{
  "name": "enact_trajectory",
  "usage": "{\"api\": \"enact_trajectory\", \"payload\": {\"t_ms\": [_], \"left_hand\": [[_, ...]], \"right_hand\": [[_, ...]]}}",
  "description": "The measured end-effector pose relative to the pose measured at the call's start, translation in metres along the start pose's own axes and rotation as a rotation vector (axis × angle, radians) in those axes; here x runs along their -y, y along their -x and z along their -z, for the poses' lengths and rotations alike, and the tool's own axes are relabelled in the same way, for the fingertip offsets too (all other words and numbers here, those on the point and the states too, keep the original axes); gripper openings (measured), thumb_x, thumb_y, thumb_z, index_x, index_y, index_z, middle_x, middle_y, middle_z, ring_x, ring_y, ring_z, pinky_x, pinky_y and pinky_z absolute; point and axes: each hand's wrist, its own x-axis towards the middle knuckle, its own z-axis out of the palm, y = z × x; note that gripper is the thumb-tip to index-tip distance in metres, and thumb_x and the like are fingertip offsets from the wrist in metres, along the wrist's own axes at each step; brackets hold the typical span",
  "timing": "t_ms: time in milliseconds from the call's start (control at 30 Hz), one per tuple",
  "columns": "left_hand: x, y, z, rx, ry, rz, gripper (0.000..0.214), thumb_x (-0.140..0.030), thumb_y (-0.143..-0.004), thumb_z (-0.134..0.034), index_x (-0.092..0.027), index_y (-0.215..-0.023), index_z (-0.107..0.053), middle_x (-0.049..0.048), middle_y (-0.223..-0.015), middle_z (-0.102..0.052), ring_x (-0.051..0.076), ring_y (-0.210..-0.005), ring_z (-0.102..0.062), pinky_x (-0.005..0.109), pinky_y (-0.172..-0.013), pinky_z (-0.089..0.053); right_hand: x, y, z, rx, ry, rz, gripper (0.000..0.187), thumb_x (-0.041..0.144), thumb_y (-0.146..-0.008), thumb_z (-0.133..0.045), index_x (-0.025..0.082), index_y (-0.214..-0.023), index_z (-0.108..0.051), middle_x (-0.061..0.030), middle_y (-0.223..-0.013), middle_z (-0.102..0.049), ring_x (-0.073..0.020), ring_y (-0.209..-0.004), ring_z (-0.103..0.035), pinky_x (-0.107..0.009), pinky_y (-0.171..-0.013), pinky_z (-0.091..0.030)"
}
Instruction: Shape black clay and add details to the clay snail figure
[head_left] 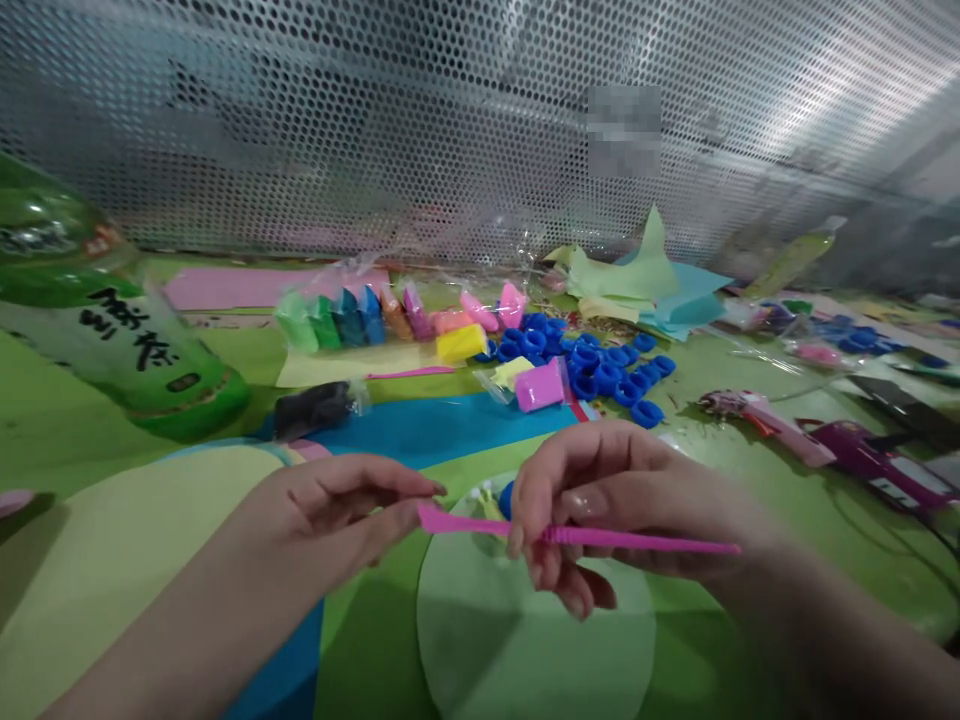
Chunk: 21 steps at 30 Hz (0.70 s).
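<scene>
Right hand [600, 490] grips a pink tool [585, 538] above a pale disc [525, 650]; from here I cannot surely tell whether left hand [337, 510] pinches the tool's flat end.

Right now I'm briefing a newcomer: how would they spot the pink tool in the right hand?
Find the round pale-green disc on the green table. Over it, the right hand holds a slim pink tool, its flared end at the left hand. Unlike the pink stick lying farther back, this is held.

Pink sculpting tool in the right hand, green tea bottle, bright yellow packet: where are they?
Pink sculpting tool [589, 538], head view: ridged handle.
Green tea bottle [126, 332], head view: label.
Bright yellow packet [461, 344], head view: front face.
</scene>
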Motion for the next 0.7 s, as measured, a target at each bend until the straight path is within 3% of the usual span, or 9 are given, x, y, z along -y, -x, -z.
{"api": "enact_trajectory", "payload": {"t_ms": [100, 233, 400, 533, 700], "left_hand": [[0.002, 0.001, -0.003, -0.034, 0.092, 0.011, 0.023, -0.046, -0.06, -0.074, -0.025, -0.066, -0.067, -0.0028, -0.062, -0.063, 0.009, -0.055, -0.057, 0.013, -0.048, -0.047], [-0.001, 0.005, -0.007, 0.113, 0.218, 0.103, 0.029, -0.051, -0.057, -0.078, -0.024, -0.064, -0.069, -0.0031, -0.058, -0.06, 0.005, -0.051, -0.05, 0.008, -0.046, -0.042], [-0.014, 0.021, -0.02, 0.188, 0.574, 0.226, 0.019, -0.035, -0.056, -0.084, -0.024, -0.064, -0.07, -0.0063, -0.052, -0.06, 0.001, -0.048, -0.049, 0.005, -0.047, -0.038], [-0.025, 0.029, -0.027, 0.184, 0.746, 0.28, 0.016, -0.025, -0.055, -0.085, -0.022, -0.061, -0.071, -0.0053, -0.058, -0.067, 0.001, -0.052, -0.056, 0.005, -0.051, -0.041], [-0.021, 0.03, -0.022, 0.277, 0.903, 0.207, 0.014, -0.014, -0.062, -0.08, -0.023, -0.067, -0.07, -0.0043, -0.065, -0.07, 0.006, -0.066, -0.065, 0.009, -0.063, -0.049]], "right_hand": [[0.001, 0.003, 0.0, -0.04, 0.03, -0.022, 0.015, 0.019, -0.087, -0.058, 0.007, -0.093, -0.064, -0.0074, -0.083, -0.061, -0.0023, -0.06, -0.053, -0.01, -0.057, -0.043], [-0.001, 0.003, 0.001, -0.039, 0.05, 0.026, 0.008, 0.01, -0.085, -0.059, 0.009, -0.093, -0.06, -0.0056, -0.083, -0.061, -0.0024, -0.066, -0.054, -0.008, -0.062, -0.045], [-0.008, 0.002, 0.002, -0.115, 0.084, 0.175, 0.03, 0.008, -0.086, -0.061, 0.021, -0.111, -0.051, -0.0015, -0.084, -0.062, -0.0033, -0.062, -0.058, -0.008, -0.054, -0.046], [-0.012, 0.007, -0.005, -0.223, 0.269, 0.323, 0.01, 0.011, -0.088, -0.059, 0.017, -0.096, -0.062, -0.0035, -0.085, -0.062, -0.0102, -0.072, -0.063, -0.016, -0.063, -0.054], [-0.015, 0.017, -0.011, -0.171, 0.436, 0.472, 0.022, 0.028, -0.088, -0.062, 0.023, -0.109, -0.062, -0.0079, -0.097, -0.059, -0.0158, -0.084, -0.061, -0.023, -0.08, -0.053]]}}
